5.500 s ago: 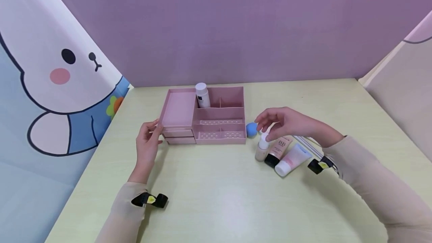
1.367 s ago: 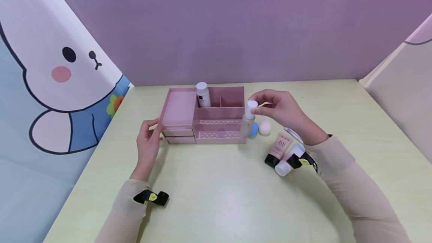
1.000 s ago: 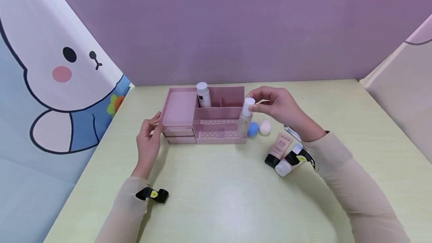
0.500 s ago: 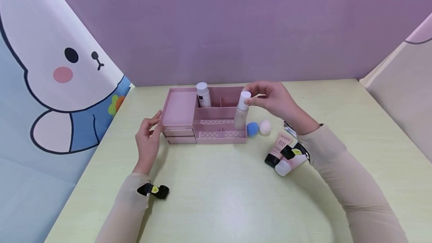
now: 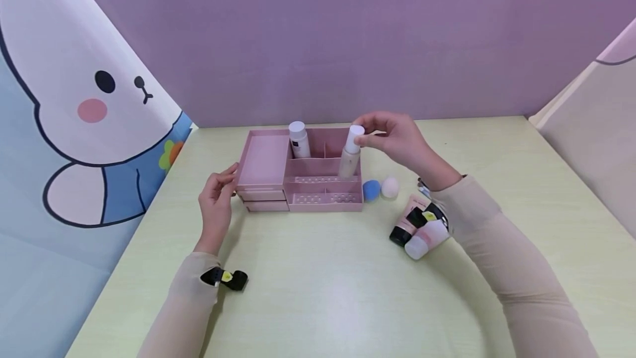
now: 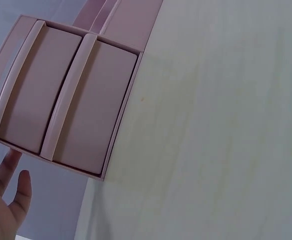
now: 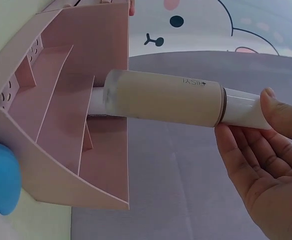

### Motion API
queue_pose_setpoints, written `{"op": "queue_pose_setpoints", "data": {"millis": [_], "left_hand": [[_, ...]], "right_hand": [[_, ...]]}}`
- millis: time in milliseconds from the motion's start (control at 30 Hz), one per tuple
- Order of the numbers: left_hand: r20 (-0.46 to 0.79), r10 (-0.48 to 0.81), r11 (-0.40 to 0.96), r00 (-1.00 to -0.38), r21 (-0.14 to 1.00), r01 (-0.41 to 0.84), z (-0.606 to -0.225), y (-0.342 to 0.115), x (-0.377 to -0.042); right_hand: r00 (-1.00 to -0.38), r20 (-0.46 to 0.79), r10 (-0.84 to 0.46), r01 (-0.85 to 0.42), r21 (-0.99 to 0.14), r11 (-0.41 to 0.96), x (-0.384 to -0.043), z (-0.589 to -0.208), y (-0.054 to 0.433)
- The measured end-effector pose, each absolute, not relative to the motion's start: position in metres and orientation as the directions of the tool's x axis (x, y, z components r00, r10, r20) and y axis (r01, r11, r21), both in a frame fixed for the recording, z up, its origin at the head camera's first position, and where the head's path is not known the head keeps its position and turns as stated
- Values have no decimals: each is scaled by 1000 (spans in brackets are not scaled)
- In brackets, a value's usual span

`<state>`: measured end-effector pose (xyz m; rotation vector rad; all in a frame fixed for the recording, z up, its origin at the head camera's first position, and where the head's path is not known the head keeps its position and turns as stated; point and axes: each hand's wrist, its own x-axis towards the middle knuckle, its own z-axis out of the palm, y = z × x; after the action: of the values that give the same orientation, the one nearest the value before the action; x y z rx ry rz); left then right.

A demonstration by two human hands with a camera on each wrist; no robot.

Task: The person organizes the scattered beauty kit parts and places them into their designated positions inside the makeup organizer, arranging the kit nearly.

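Observation:
A pink desktop organizer (image 5: 264, 160) with two drawers stands near the back wall. My left hand (image 5: 213, 211) rests its loosely spread fingers against the organizer's left side; in the left wrist view the thumb stays off the drawers. With thumb and fingers, my right hand (image 5: 395, 137) pinches the white cap of a foundation bottle (image 7: 165, 99). The bottle is tilted a little and held over the right part of the organizer, its beige body overlapping the middle row in the head view. A white-capped bottle (image 5: 299, 142) stands in the back row's left compartment.
Right of the organizer lie a blue makeup sponge (image 5: 371, 190) and a pale pink one (image 5: 390, 187). A BB cream tube (image 5: 403, 231) and a white-pink tube (image 5: 424, 239) lie nearer, partly under my right wrist strap. Slender items (image 5: 423, 188) show behind my sleeve.
My right hand picked up the foundation bottle from beside the tubes and carried it left, then up and back over the organizer. The left hand stays at the organizer's side, shifting only slightly.

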<state>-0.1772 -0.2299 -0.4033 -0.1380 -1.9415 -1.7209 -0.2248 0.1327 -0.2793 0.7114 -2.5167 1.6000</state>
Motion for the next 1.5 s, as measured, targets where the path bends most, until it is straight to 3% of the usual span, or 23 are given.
{"op": "queue_pose_setpoints", "data": {"millis": [1200, 1500], "left_hand": [[429, -279, 170, -859, 903, 395, -407, -227, -178], [437, -281, 177, -855, 899, 401, -406, -226, -178]], "right_hand": [[-874, 374, -310, -464, -832, 305, -262, -288, 105], [-896, 348, -275, -426, -848, 315, -266, -290, 92]]}}
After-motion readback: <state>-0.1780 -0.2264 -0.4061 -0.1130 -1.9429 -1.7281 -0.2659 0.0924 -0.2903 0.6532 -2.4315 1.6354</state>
